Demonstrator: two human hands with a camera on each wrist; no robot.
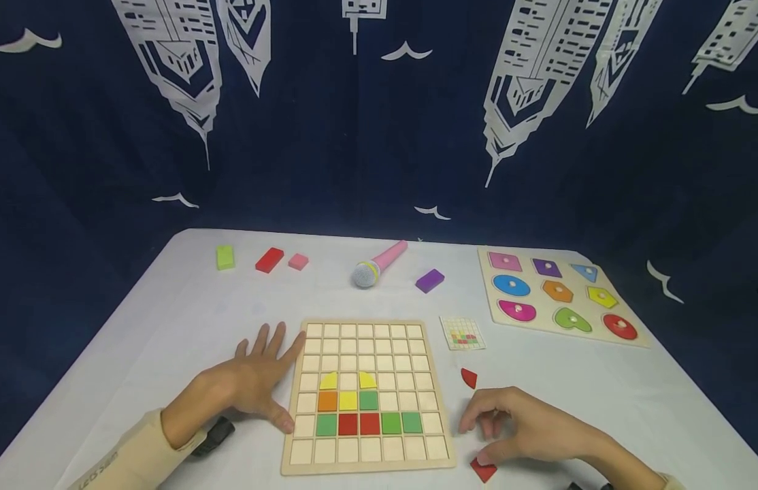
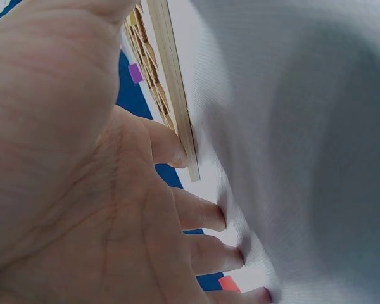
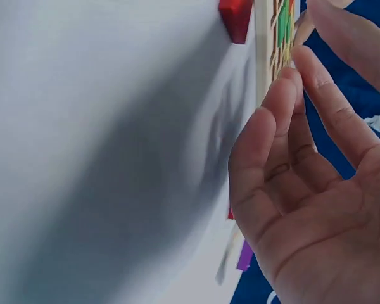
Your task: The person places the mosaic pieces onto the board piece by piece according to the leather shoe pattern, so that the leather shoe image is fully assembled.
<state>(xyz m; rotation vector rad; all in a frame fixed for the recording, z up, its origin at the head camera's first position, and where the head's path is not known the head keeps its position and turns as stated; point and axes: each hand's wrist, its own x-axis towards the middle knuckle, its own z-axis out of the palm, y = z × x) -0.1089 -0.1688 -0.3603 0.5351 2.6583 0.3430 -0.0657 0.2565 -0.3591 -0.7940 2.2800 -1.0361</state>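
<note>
A wooden grid board (image 1: 369,464) lies on the table, with coloured tiles in some of its cells. Two yellow rounded tiles top a row of orange, yellow and green squares; below runs a row of green and red ones. My left hand (image 1: 252,381) lies spread along the board's left side, thumb and index finger at its edge. Right of the board, my right hand (image 1: 526,425) has its fingers loosely bent with nothing between them. Its thumb overlaps a red square tile (image 1: 484,471) in the head view. A red rounded tile (image 1: 469,378) lies beyond the fingers.
A small pattern card (image 1: 463,333) lies off the board's upper right. Farther back are a shape puzzle (image 1: 541,316), a pink toy microphone (image 1: 379,264), and purple (image 1: 430,280), red (image 1: 269,260), pink (image 1: 298,261) and lime green (image 1: 225,257) blocks.
</note>
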